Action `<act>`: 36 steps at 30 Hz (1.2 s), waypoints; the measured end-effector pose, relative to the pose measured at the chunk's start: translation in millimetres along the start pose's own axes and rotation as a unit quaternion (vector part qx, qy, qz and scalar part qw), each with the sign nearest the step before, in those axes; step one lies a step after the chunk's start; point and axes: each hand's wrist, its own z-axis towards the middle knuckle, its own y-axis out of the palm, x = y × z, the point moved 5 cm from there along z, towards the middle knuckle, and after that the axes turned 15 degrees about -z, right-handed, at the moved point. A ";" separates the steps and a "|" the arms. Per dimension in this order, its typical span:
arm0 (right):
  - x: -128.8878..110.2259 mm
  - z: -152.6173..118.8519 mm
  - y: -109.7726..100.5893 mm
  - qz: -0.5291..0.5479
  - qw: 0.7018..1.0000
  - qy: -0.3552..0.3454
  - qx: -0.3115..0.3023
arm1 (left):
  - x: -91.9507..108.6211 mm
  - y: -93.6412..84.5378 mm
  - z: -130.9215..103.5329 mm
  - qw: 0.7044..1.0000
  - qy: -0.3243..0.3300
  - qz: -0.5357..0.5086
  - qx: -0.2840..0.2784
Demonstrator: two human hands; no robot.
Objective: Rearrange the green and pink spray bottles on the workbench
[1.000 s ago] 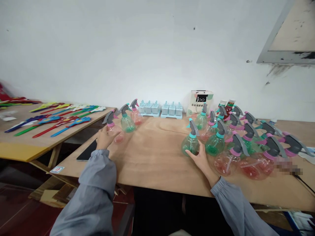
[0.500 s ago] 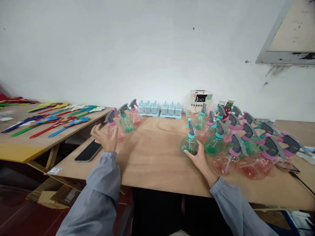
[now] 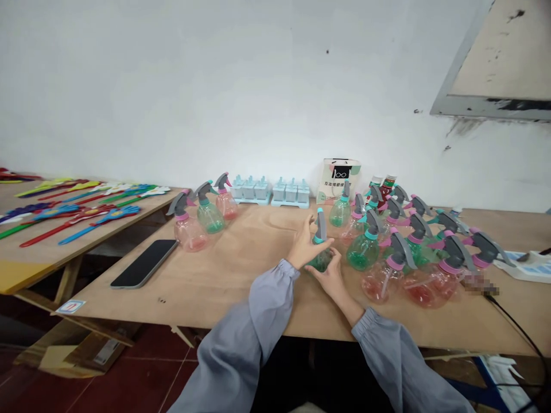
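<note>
A green spray bottle (image 3: 321,261) with a grey trigger and teal collar stands upright on the table in front of me. My right hand (image 3: 332,276) grips its round body from the right, thumb and fingers on either side. At the neck, my left hand (image 3: 305,244) curls around the bottle from the left, its thumb across the front just below the collar; the far fingers are partly hidden. Close on the right is another green spray bottle (image 3: 362,252), and a pink one (image 3: 381,284) sits nearer to me.
Several more pink and green spray bottles crowd the right side. At left are a pink bottle (image 3: 189,234), a green bottle (image 3: 210,217) and a phone (image 3: 144,264). Ice-pop moulds (image 3: 290,192) and a paper bag (image 3: 338,180) stand at the wall. A side table holds colourful hand-shaped sticks (image 3: 99,221).
My left hand has moved right, from beside the left-hand pink bottle to the neck of the green bottle. My right hand still holds its body. The view has shifted slightly right.
</note>
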 end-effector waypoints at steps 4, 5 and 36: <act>-15.2 -21.9 -32.0 -0.021 0.999 -0.028 0.042 | 1.0 -3.2 1.0 1.000 0.018 0.003 -0.004; -17.4 -31.2 -48.3 -0.028 0.995 -0.056 0.075 | -0.1 -7.0 -0.2 1.000 0.019 -0.002 -0.002; 9.1 49.4 -25.6 -0.079 0.991 -0.111 0.010 | 5.9 -59.7 -13.5 0.911 -0.146 -0.380 -0.072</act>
